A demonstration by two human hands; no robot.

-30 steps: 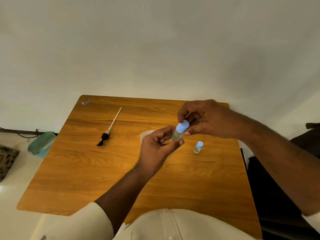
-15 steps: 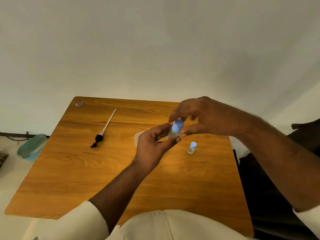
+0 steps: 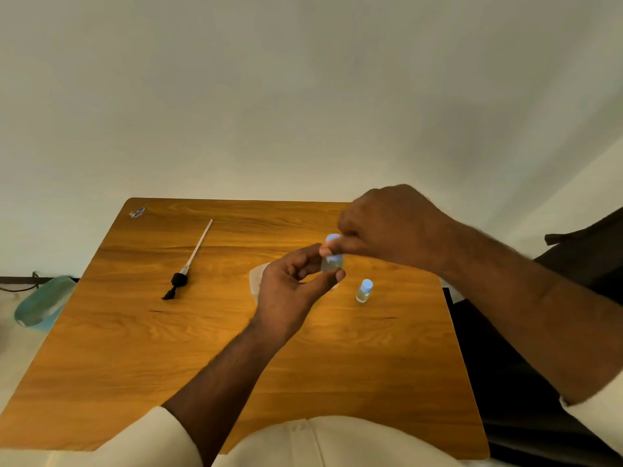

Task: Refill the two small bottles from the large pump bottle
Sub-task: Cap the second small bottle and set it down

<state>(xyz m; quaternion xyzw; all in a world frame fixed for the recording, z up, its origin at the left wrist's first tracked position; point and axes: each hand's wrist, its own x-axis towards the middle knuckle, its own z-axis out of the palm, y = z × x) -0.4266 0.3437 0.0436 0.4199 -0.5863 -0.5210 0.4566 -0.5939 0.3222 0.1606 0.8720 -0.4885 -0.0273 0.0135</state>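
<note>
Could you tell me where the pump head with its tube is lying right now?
The pump head lies on the table's far-left part, left of the left hand.

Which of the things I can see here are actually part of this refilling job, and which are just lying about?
Part of the job:
- small bottle held in the left hand
- its blue cap, pinched by the right hand
- second small bottle, capped, standing on the table
- pump with its long tube, lying on the table

Just lying about:
- sticker at the table's far corner
- teal object on the floor
</note>
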